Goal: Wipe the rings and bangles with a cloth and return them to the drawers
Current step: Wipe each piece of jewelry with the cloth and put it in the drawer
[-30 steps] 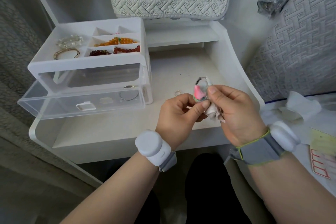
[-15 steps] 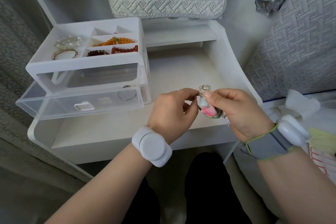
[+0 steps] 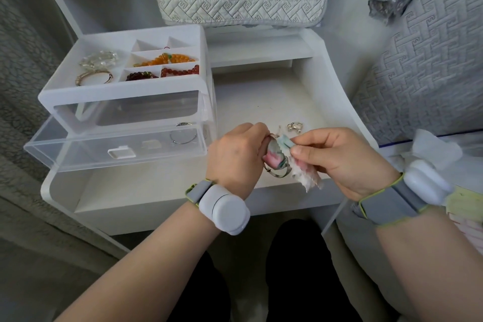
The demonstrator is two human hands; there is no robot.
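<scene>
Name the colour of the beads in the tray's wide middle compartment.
The beads are orange, clearest in the head view.

A drawer unit [image 3: 125,98] is set at the left of a desk [image 3: 146,191], a bangle [image 3: 183,136] laid in its open bottom drawer [image 3: 86,149]. A ring [image 3: 294,126] is seen on the desk to the right.

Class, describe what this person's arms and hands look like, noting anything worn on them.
Both forearms are bare, with no sleeves. The left hand and right hand wear no gloves. Each wrist carries a smooth, rounded white device on a grey band edged in yellow-green: left wrist device, right wrist device.
</scene>
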